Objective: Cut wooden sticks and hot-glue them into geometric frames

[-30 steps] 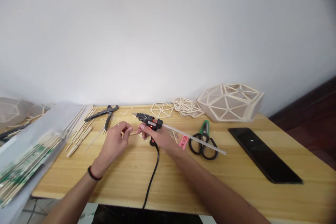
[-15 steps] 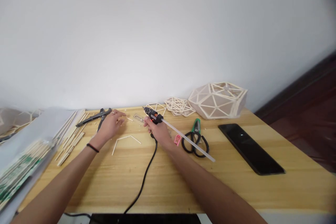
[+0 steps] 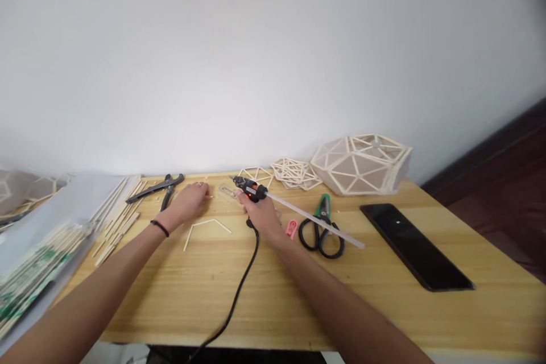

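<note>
My right hand [image 3: 261,215] grips a black hot glue gun [image 3: 251,188], its nozzle pointing away to the left and a small red light lit. A long translucent glue stick [image 3: 315,220] juts from its rear. My left hand [image 3: 193,200] is low over the table, fingers pinched at a short wooden stick [image 3: 210,197], of which just the end shows. Nearer me, a bent chain of three thin sticks [image 3: 203,223] lies flat. Between the hands is a clear plastic piece [image 3: 228,191].
Behind my left hand lie black pliers [image 3: 168,183]. Loose sticks [image 3: 117,224] and a bagged bundle [image 3: 42,267] are at left. Rightward are a pink clip [image 3: 292,228], scissors [image 3: 323,227], a phone [image 3: 416,245], stick frames [image 3: 294,173] and a faceted stick shell [image 3: 362,166]. The gun's black cord [image 3: 239,290] trails frontward.
My left hand released the bent stick chain onto the table, reached toward the back, and closed at a short stick lying there. My right hand keeps the glue gun, moved slightly farther back.
</note>
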`<move>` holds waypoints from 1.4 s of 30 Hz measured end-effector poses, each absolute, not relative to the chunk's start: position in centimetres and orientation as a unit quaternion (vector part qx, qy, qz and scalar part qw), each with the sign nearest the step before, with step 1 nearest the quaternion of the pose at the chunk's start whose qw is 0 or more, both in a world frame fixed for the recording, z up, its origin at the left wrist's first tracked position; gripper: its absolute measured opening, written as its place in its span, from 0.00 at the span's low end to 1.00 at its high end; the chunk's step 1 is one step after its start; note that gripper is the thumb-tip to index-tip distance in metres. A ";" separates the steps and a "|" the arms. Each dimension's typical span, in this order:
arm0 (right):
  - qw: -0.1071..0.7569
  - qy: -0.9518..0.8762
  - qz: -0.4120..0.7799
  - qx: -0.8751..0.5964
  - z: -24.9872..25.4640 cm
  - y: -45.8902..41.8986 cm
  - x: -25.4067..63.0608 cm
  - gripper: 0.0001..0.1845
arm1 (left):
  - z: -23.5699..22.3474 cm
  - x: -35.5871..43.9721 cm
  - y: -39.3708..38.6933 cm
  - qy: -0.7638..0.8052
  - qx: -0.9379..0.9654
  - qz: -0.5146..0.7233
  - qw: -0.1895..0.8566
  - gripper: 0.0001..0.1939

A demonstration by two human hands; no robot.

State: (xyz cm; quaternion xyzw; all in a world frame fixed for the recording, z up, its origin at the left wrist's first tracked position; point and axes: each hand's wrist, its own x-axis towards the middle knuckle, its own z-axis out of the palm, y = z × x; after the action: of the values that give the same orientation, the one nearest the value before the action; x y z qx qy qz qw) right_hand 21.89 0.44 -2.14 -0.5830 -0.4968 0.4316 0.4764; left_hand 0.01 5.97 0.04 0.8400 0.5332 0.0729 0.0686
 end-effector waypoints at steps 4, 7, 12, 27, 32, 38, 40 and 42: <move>0.457 -0.506 0.428 -0.593 -1.6 0.0 21.9 0.19 | 1.3 -1.1 4.6 0.517 0.841 0.105 0.120 0.08; 0.435 -0.532 0.436 -0.581 -0.9 -0.8 21.5 0.15 | 1.9 -2.1 3.9 0.498 0.842 0.148 0.148 0.11; 0.387 -0.612 0.476 -0.500 0.0 -3.4 19.9 0.09 | 0.6 -3.3 3.1 0.497 0.822 0.225 0.161 0.12; 0.185 -0.793 0.394 -0.426 -1.0 -5.7 19.6 0.14 | -4.2 -3.1 3.0 0.470 0.801 0.317 0.191 0.14; 0.150 -0.810 0.377 -0.423 -0.8 -5.6 19.4 0.15 | -4.0 -2.9 2.9 0.467 0.802 0.303 0.218 0.17; 0.141 -0.826 0.374 -0.397 -0.6 -5.5 19.4 0.14 | -3.9 -2.9 3.0 0.488 0.798 0.270 0.226 0.16; 0.173 -0.806 0.368 -0.430 -0.7 -5.6 19.6 0.14 | -4.1 -2.9 3.1 0.493 0.800 0.261 0.223 0.15; 0.239 -0.751 0.336 -0.516 -1.0 -5.7 20.0 0.13 | -4.2 -2.9 3.2 0.492 0.802 0.260 0.217 0.14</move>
State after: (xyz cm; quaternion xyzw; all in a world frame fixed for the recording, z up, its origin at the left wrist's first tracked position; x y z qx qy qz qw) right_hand 20.00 -5.67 -0.99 -0.5159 -0.7509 0.3359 0.2392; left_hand -2.89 3.24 -4.20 0.8015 0.4924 0.2605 0.2173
